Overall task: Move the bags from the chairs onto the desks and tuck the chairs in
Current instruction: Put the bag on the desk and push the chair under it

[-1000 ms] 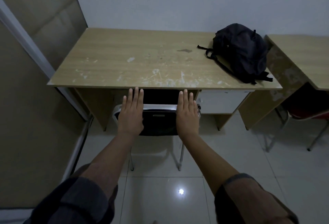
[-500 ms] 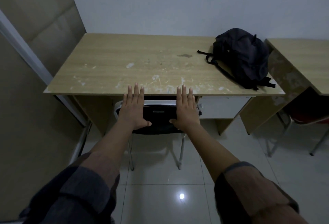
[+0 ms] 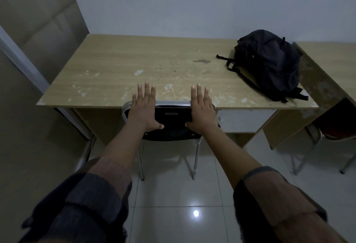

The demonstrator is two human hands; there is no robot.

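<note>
Two bare hands flat against the black padded backrest of a chrome-framed chair (image 3: 169,119), palms on the pad, fingers straight and reaching up past the shiny top rail. Left hand (image 3: 143,110) on the left half of the backrest, fingers slightly spread, thumb angled inward toward the middle. Right hand (image 3: 201,112) on the right half, fingers close together, thumb likewise pointing inward. Nothing curled round or pinched by either hand. Chair pushed in under the front edge of the scuffed light-wood desk (image 3: 119,73), seat hidden beneath the top, two thin metal legs showing on the glossy white tiled floor (image 3: 173,194). Black fabric backpack (image 3: 269,61) lying on the far right end of that same desk top, straps trailing toward the middle and the front edge. Second light-wood desk (image 3: 331,59) just beside on the right, with a red-seated metal chair (image 3: 339,131) partly beneath it. Dark rolled-up sleeves (image 3: 92,204) at the bottom of the view. Beige padded panel (image 3: 34,11) along the left wall.
</note>
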